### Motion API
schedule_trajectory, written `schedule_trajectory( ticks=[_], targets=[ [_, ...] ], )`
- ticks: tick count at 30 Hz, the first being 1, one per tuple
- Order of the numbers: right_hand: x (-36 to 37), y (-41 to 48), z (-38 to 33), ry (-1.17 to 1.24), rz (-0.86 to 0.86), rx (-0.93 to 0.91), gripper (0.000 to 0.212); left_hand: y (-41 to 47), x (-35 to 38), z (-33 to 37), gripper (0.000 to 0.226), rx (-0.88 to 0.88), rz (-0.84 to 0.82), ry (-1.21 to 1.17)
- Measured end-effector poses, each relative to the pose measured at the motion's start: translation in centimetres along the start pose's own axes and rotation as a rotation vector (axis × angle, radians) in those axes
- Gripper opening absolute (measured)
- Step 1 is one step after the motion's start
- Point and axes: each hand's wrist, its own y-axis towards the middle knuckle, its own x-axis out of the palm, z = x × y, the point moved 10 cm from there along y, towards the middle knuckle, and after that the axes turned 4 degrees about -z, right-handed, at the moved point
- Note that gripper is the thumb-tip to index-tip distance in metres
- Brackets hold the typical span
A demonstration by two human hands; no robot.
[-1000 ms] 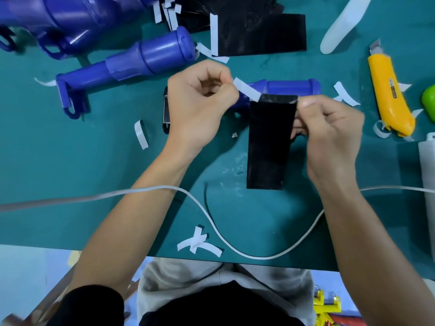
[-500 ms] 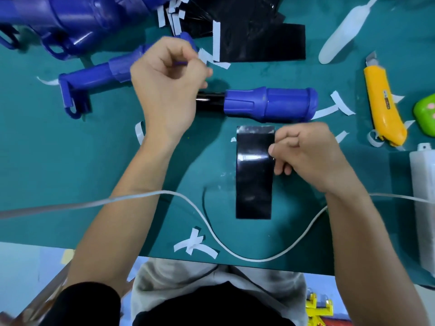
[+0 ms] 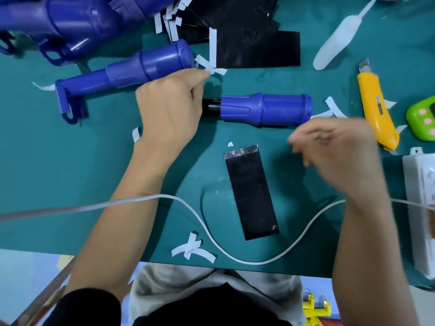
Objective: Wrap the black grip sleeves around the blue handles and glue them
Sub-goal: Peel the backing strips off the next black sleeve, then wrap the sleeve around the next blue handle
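Sleeve: the black strip [image 3: 250,191] lies flat on the tabletop [image 3: 70,172] between the two forearms, on the person's side of the blue handle [image 3: 266,109]. Neither hand touches it.
Left hand [image 3: 171,107]: fingers are curled, with the tips at a white paper strip [image 3: 213,70] beyond the handle. I cannot tell whether they pinch it or only touch it.
Right hand [image 3: 336,151]: fingers are loosely bent and nothing shows in them. It hovers just right of the sleeve's far end.
Nearer hand: the right is nearer the sleeve. The left is nearer the handle and lies over its thin end.
Axes: the sleeve runs away from the person, slightly tilted, with its shiny far edge [image 3: 241,152] towards the handle. The handle lies left to right with its thick end on the right. The two are crosswise, near each other but apart.
Coming move: probably the shiny edge has to meet the thick barrel squarely, so one of the two must be brought to the other.
Hard to see: the right hand is blurred. The handle's dark shaft [image 3: 210,107] goes under the left hand. A white box [image 3: 421,196] is cut off at the right edge.
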Motion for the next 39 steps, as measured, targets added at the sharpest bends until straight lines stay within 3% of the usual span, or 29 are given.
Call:
schedule_trajectory(
  ticks=[1, 3, 5, 7, 11, 15, 19, 22, 26, 30, 39],
  targets=[
    [-2.4, 0.2, 0.3, 0.116, 0.134, 0.016, 0.016, -0.1, -0.2, -0.4, 0.021, -0.046, 0.033, 0.055],
    [-6.1, 0.3, 0.1, 0.204, 0.348, 0.000, 0.023, -0.3, -0.5, -1.4, 0.035, -0.162, 0.067, 0.128],
    [-8.0, 1.1, -0.5, 0.197, 0.463, -0.014, 0.024, -0.4, -0.8, -1.4, 0.039, -0.184, 0.100, 0.113],
    [-8.8, 3.1, -0.8, 0.164, 0.517, -0.018, 0.032, -0.3, -0.8, -1.0, 0.021, -0.126, 0.100, 0.069],
    [-7.2, 8.7, 0.4, 0.016, 0.405, 0.109, 0.068, -0.8, -1.3, -0.2, 0.012, -0.076, 0.176, 0.073],
    [-5.5, 11.5, 1.2, -0.060, 0.328, 0.117, 0.027, -1.6, -1.1, 1.3, 0.015, 0.066, 0.234, -0.065],
    [-6.7, 9.4, 0.3, 0.056, 0.455, -0.013, 0.035, -1.8, 2.7, 4.0, 0.052, 0.262, -0.141, -0.256],
    [-7.5, 5.4, 0.5, 0.277, 0.579, -0.125, 0.030, -2.6, 5.1, 5.1, 0.062, 0.357, -0.310, -0.151],
    [-5.2, 2.5, 1.1, 0.413, 0.434, -0.189, 0.019, -2.5, 5.6, 5.3, 0.056, 0.400, -0.259, -0.049],
    [-4.3, 2.3, 2.6, 0.490, 0.442, -0.100, 0.029, -2.2, 5.9, 5.1, 0.054, 0.422, -0.251, -0.010],
    [-3.5, 2.6, 3.7, 0.727, 0.356, 0.015, 0.015, -2.2, 5.3, 4.1, 0.050, 0.301, -0.212, -0.195]
  ],
)
